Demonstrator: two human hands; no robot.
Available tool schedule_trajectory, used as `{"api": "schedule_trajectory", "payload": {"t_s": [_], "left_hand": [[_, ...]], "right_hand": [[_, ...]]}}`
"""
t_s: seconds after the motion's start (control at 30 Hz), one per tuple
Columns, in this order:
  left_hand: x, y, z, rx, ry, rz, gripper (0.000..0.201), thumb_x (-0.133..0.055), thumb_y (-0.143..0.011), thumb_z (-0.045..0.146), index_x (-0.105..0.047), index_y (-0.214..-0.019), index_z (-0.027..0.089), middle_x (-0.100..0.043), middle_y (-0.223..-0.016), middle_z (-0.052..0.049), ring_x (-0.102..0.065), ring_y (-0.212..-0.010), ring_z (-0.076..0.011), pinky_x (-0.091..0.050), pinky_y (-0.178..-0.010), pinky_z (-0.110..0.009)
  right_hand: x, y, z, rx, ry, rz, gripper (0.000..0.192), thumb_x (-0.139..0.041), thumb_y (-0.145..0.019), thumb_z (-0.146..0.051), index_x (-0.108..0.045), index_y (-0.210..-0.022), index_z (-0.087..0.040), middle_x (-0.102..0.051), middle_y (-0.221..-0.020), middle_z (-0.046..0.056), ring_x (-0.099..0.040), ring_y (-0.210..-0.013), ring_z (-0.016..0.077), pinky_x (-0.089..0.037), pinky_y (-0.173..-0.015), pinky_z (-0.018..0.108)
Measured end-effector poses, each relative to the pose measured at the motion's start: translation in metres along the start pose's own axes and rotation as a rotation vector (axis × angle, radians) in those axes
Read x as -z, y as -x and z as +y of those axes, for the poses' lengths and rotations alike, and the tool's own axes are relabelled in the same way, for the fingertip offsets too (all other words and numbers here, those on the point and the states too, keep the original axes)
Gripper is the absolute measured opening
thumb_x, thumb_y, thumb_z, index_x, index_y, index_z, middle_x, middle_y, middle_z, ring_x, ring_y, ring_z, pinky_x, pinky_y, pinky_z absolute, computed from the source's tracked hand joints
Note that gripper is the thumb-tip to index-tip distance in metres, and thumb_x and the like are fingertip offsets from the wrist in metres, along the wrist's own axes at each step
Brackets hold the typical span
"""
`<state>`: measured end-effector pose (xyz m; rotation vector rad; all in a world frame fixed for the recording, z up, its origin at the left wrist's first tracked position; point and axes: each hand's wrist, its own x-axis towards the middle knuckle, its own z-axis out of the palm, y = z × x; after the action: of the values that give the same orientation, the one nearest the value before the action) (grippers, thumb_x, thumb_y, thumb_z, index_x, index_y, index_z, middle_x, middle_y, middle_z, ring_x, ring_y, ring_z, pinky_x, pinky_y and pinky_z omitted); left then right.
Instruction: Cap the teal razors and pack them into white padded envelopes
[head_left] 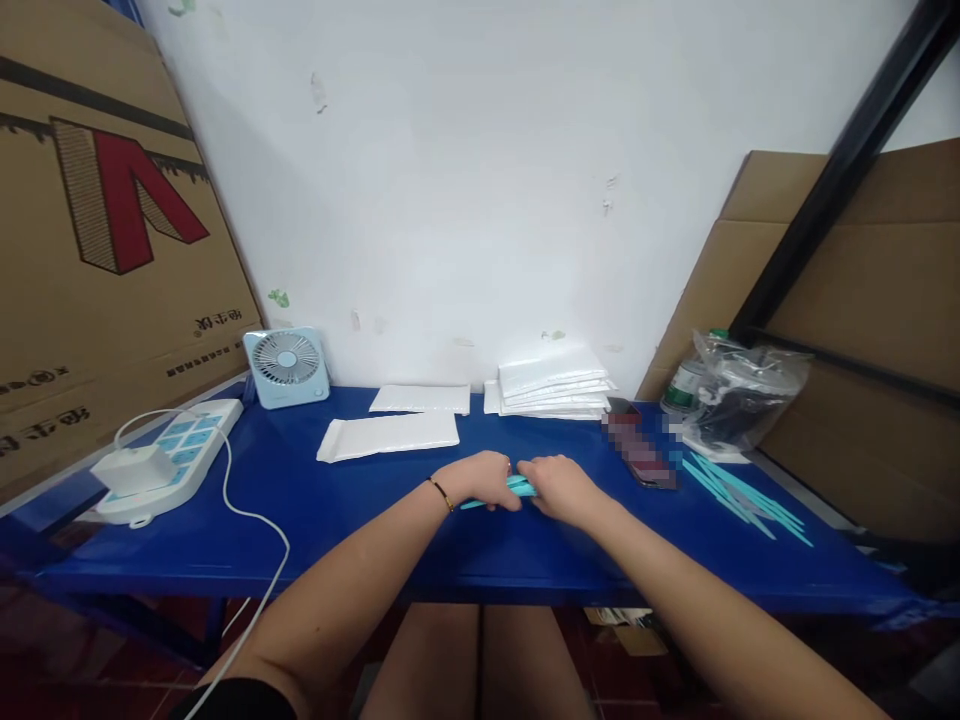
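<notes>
Near the middle of the blue table, my left hand (486, 478) and my right hand (561, 490) are close together. Both have their fingers closed around a small bundle of thin turquoise strips (520, 486). Part of the bundle shows between the hands, and one thin end sticks out below my left hand; the rest is hidden by the fingers. Similar loose turquoise strips (742, 495) lie fanned out on the table to the right. Behind my hands rest two white padded envelopes (394, 435), with a stack of white envelopes (555, 385) against the wall.
On the left are a white power strip (202, 440) with a plugged-in charger and cable, a light blue fan (287, 365) and a large cardboard box (112, 300). A phone-like dark object (641, 450), a clear plastic bag (742, 400) and a bottle (682, 388) are on the right.
</notes>
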<state>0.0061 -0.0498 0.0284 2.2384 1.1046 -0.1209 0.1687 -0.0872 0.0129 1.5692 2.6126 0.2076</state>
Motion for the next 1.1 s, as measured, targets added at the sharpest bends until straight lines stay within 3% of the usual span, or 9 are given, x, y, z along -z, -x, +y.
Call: {"api": "schedule_trajectory", "payload": {"t_s": [0.27,0.37,0.47,0.57,0.67,0.77,0.93,1.0,1.1], "left_hand": [[-0.016,0.004,0.01,0.053,-0.425,0.304,0.025,-0.057,-0.065,0.022,-0.068,-0.086,0.014,-0.069,-0.086,-0.015,-0.066,-0.08,-0.0286,-0.051,-0.065,-0.034],[-0.018,0.004,0.006,0.01,-0.42,0.27,0.026,-0.061,-0.064,0.022,-0.068,-0.088,0.013,-0.068,-0.086,-0.015,-0.066,-0.079,-0.0294,-0.051,-0.066,-0.035],[-0.007,0.01,-0.018,-0.12,-0.291,0.185,0.06,-0.073,-0.055,0.038,-0.061,-0.11,0.016,-0.066,-0.104,-0.013,-0.063,-0.092,-0.0296,-0.051,-0.075,-0.034],[0.008,0.012,-0.054,-0.054,-0.264,0.411,0.093,-0.071,-0.059,0.049,-0.036,-0.138,0.018,-0.044,-0.138,-0.016,-0.042,-0.125,-0.033,-0.04,-0.098,-0.039],[0.017,0.006,-0.083,0.243,-0.374,0.575,0.073,-0.065,-0.07,0.026,-0.038,-0.137,0.014,-0.046,-0.134,-0.022,-0.041,-0.125,-0.0355,-0.033,-0.1,-0.05],[0.019,0.004,-0.097,0.271,-0.4,0.552,0.045,-0.047,-0.077,0.006,-0.056,-0.12,0.013,-0.062,-0.112,-0.02,-0.056,-0.108,-0.03,-0.041,-0.09,-0.044],[-0.001,0.04,-0.089,-0.08,-0.298,0.498,0.038,-0.043,-0.074,0.0,-0.07,-0.088,0.022,-0.069,-0.102,-0.005,-0.055,-0.11,-0.0204,-0.037,-0.098,-0.035],[-0.013,0.065,-0.085,-0.311,-0.181,0.467,0.033,-0.044,-0.077,0.006,-0.072,-0.076,0.024,-0.066,-0.114,0.0,-0.039,-0.128,-0.0214,-0.025,-0.108,-0.04],[-0.02,0.102,-0.089,-0.384,-0.081,0.269,0.034,-0.045,-0.08,0.012,-0.073,-0.075,0.031,-0.048,-0.137,0.008,-0.019,-0.14,-0.0221,-0.016,-0.112,-0.045]], "right_hand": [[-0.001,-0.008,-0.022,-0.119,-0.08,0.018,0.015,-0.056,-0.072,-0.024,-0.062,-0.085,-0.019,-0.07,-0.084,0.009,-0.065,-0.083,0.0273,-0.042,-0.075,0.036],[-0.005,-0.01,-0.027,-0.18,-0.09,0.0,0.019,-0.053,-0.076,-0.025,-0.062,-0.091,-0.019,-0.07,-0.09,0.011,-0.066,-0.082,0.028,-0.043,-0.067,0.033],[-0.01,-0.005,-0.019,-0.177,-0.053,-0.013,0.02,-0.049,-0.081,-0.028,-0.061,-0.094,-0.019,-0.069,-0.088,0.01,-0.066,-0.081,0.0276,-0.043,-0.065,0.033],[-0.012,0.004,0.0,-0.271,-0.033,-0.028,0.019,-0.046,-0.086,-0.031,-0.06,-0.092,-0.02,-0.069,-0.085,0.009,-0.066,-0.078,0.0256,-0.042,-0.063,0.031],[-0.008,0.011,0.017,-0.376,-0.04,0.004,0.023,-0.043,-0.089,-0.037,-0.058,-0.09,-0.021,-0.068,-0.085,0.009,-0.065,-0.077,0.024,-0.04,-0.061,0.029],[-0.001,0.016,0.029,-0.416,-0.071,0.061,0.03,-0.038,-0.09,-0.044,-0.057,-0.086,-0.021,-0.068,-0.084,0.007,-0.065,-0.077,0.0231,-0.038,-0.058,0.027],[0.005,0.027,0.042,-0.436,-0.091,0.115,0.034,-0.036,-0.09,-0.049,-0.057,-0.086,-0.022,-0.068,-0.083,0.006,-0.064,-0.075,0.0232,-0.034,-0.054,0.026],[0.007,0.032,0.047,-0.411,-0.08,0.101,0.033,-0.037,-0.09,-0.049,-0.058,-0.089,-0.022,-0.069,-0.081,0.006,-0.064,-0.075,0.0233,-0.034,-0.055,0.026],[0.008,0.036,0.051,-0.352,-0.042,0.062,0.032,-0.039,-0.089,-0.047,-0.059,-0.091,-0.022,-0.069,-0.082,0.006,-0.064,-0.076,0.0238,-0.035,-0.057,0.026]]}}
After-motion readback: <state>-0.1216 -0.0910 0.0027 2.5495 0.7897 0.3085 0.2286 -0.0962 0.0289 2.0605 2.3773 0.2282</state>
